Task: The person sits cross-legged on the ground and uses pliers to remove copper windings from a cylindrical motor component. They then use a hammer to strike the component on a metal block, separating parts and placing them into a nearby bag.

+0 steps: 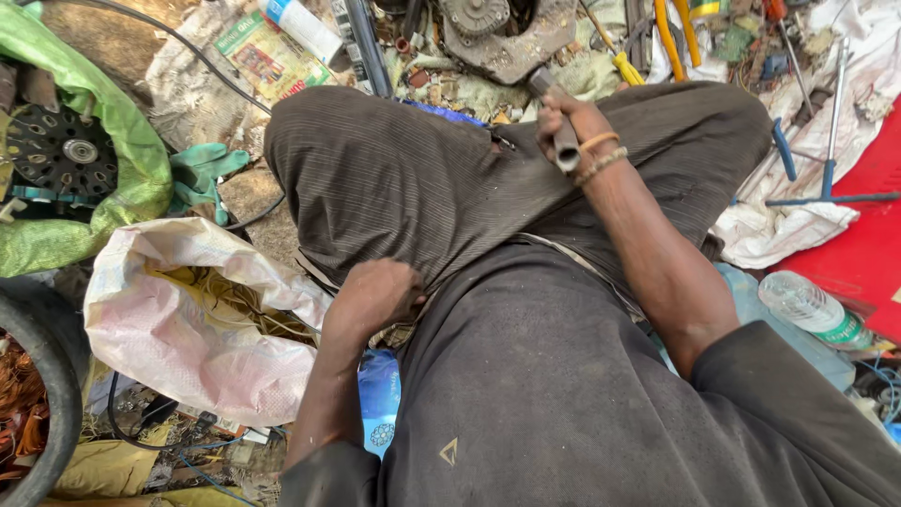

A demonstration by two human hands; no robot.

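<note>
Seen from the head camera, the person sits cross-legged on the ground, and the bent knees in dark striped trousers [413, 178] fill the middle and block much of what lies beyond them. The right hand [568, 122] is closed tight round a short grey metal pipe [559, 127], held over the right knee, its upper end pointing toward a rusty metal machine part [511, 38] on the ground just past the legs. Bead bracelets [601, 155] circle that wrist. The left hand [375, 296] rests curled against the left thigh; whether it holds anything I cannot tell, since the fingers are tucked under.

Clutter rings the legs: a white woven sack [188, 329] of wire near the left hand, a green bag [122, 178] round a black perforated disc [61, 150], a tyre [38, 376] at the left edge, yellow-handled tools [676, 33] beside the machine part, a blue-handled T wrench [831, 122] on white cloth, and a plastic bottle [812, 310] by the right elbow.
</note>
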